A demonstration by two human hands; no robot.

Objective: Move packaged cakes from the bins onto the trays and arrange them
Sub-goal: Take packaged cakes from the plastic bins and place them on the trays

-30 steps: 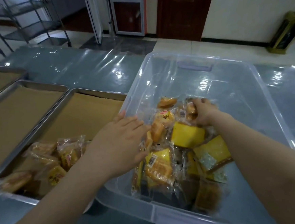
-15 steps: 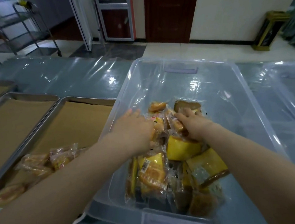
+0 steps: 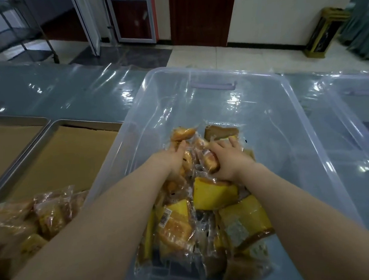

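— Farthest left?
— Paper-lined tray (image 3: 52,126), with a few wrapped cakes (image 3: 50,212) heaped at its near end; just beside it, the clear bin (image 3: 133,113).
— And inside?
— Pile of packaged cakes (image 3: 214,195) stretched near to far, straight ahead under both hands. Nearer the tray, left hand (image 3: 172,163), fingers sunk among wrappers, grip impossible to tell. Then right hand (image 3: 229,162), curled round a small packet (image 3: 212,163).
— In the way?
— Probably only the bin's left wall to lift over. Further right, a second bin (image 3: 352,95).
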